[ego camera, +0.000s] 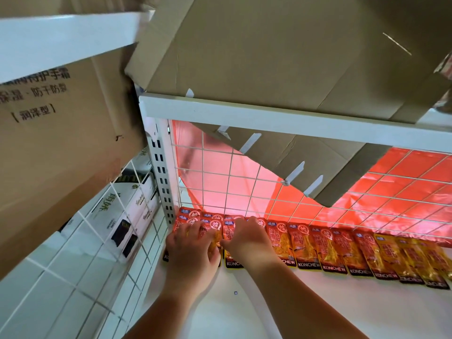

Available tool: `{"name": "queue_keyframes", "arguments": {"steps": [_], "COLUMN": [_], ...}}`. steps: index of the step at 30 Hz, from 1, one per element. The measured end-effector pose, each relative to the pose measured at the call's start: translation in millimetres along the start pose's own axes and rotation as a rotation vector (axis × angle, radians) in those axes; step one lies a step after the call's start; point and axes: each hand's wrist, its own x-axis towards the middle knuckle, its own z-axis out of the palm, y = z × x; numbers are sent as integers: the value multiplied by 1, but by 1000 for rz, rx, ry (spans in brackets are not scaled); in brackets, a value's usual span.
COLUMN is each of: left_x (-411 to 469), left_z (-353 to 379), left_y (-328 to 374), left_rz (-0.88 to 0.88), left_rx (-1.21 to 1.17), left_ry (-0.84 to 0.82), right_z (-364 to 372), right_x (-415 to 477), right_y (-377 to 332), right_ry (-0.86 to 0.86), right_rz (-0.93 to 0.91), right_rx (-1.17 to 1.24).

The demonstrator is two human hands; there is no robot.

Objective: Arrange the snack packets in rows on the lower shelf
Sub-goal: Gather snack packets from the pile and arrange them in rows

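Note:
A row of red and yellow KONCHEW snack packets [327,248] lies flat along the back of the white lower shelf [318,304], against the wire grid. At the row's left end both hands lie on the packets. My left hand [193,245] rests with spread fingers on the leftmost packets [195,216], fingertips slightly bent. My right hand [247,238] presses on the neighbouring packets, thumb pointing left. Whether either hand pinches a packet is hidden beneath the fingers.
A white wire grid [305,189] backs the shelf, with red sheeting behind it. Cardboard boxes [281,57] sit on the upper shelf rail [269,118] overhead, one flap hanging down. A perforated white upright [162,177] stands at left, with a large carton [56,143] and boxed goods beyond.

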Motion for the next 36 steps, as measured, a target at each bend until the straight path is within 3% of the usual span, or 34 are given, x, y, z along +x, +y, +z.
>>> {"name": "queue_keyframes", "arguments": {"steps": [12,18,36], "left_x": [1,0,0], "left_z": [2,2,4], "left_y": [-1,-2,0], "left_rz": [-4,5,8], "left_rx": [39,44,73], "left_ry": [-11,-1,28], "right_z": [-6,-10,8], "right_x": [4,-1,-1], "right_y": [13,24,23], "right_ry": [-8,-44,-19], "right_rz": [-28,-194,-221], "right_rx": [-9,-93,-118]}}
